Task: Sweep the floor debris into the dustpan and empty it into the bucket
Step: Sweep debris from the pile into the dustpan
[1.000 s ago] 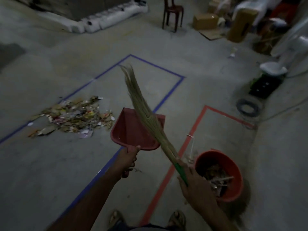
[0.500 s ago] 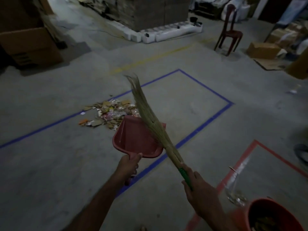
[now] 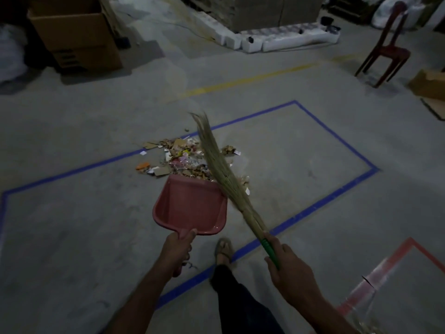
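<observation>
Head view: the left hand [image 3: 177, 249] has its grip closed round the handle of the red dustpan [image 3: 190, 206], whose open lip faces the debris pile [image 3: 185, 159] on the floor, ready to catch it. The right hand [image 3: 290, 268] grips the broom [image 3: 224, 179] by its green handle, bristles angled over the pile, probably for a pull toward the pan. The bucket is out of view.
</observation>
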`<state>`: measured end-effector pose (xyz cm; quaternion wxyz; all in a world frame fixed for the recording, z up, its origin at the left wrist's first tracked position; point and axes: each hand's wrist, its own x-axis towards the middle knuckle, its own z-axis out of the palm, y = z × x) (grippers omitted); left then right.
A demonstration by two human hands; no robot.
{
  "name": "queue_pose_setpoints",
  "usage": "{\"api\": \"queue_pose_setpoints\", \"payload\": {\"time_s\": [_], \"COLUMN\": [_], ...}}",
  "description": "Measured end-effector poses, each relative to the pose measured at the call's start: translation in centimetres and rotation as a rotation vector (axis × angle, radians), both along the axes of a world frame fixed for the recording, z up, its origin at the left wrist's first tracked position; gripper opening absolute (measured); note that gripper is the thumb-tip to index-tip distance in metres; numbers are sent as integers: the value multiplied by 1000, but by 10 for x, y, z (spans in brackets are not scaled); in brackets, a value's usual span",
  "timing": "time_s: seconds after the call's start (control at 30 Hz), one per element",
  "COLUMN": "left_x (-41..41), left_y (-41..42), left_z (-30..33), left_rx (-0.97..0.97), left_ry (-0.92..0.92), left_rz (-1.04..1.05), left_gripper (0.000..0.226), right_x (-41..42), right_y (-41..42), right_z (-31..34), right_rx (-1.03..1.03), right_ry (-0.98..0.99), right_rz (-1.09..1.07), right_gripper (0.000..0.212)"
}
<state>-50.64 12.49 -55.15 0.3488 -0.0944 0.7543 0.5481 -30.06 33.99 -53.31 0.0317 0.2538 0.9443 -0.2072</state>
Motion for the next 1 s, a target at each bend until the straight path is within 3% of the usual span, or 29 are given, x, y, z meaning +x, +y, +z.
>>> {"api": "queue_pose_setpoints", "payload": {"time_s": [0.17,0.33,0.47,0.63,0.73,0.87,1.0], "left_x": [-94,-189,-268,-335,-367,-403,-435], "left_y": [21,33,45,67,85,108,130], "left_z": [-36,-78,-134,-217,-278,-350,-384], "left_rx": [-64,-144,-218,-286,-301,-298,-345], "left_ry": [-17,-66,-121,-169,-187,-220,-224], "left_rz": [67,147,93,56,-15,-67,-107], "left_gripper": [31,31,36,34,34,33,34], "right_x": [-113,-217,-294,-371,-404,-413,-377], "right_y": [32,70,95,127,151,177,175], "right_z": [-43,-107,-189,-293,-359,-418,-420], "right_rx": [-75,-208,-263,-167,-159,-220,-295], "right_ry": [-39,-221,-401,-695,-786,-670,-462], "right_rz": [58,50,103,228,187,12,-74], "right_gripper": [61,57,61,61,57,60,62]}}
